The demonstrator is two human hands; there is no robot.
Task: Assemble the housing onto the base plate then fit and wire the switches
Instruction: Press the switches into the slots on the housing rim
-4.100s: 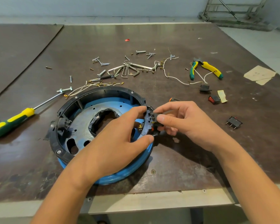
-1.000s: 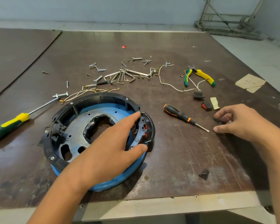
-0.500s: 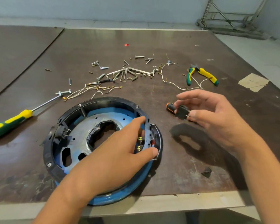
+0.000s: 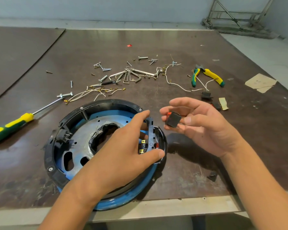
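A black ring housing (image 4: pixel 105 103) sits on the round blue base plate (image 4: pixel 123 199) near the table's front edge. My left hand (image 4: pixel 121 153) grips the housing's right side, index finger inside and thumb outside the switch bracket (image 4: pixel 150 131), where a fitted switch with brass terminals (image 4: pixel 142 146) shows. My right hand (image 4: pixel 199 127) pinches a black rocker switch with a red tip (image 4: pixel 173 119) just right of the bracket, not touching it. Another switch (image 4: pixel 63 135) sits in the housing's left wall.
White wires with brass terminals (image 4: pixel 91 93), screws and hex keys (image 4: pixel 128 75) lie behind the housing. A yellow-green screwdriver (image 4: pixel 15 123) lies left, pliers (image 4: pixel 208 75) and two loose switches (image 4: pixel 206 95) right. A small black part (image 4: pixel 212 175) lies near the front edge.
My right hand picked a switch off the table at the right and has carried it left to the housing's bracket. My left hand stays on the housing.
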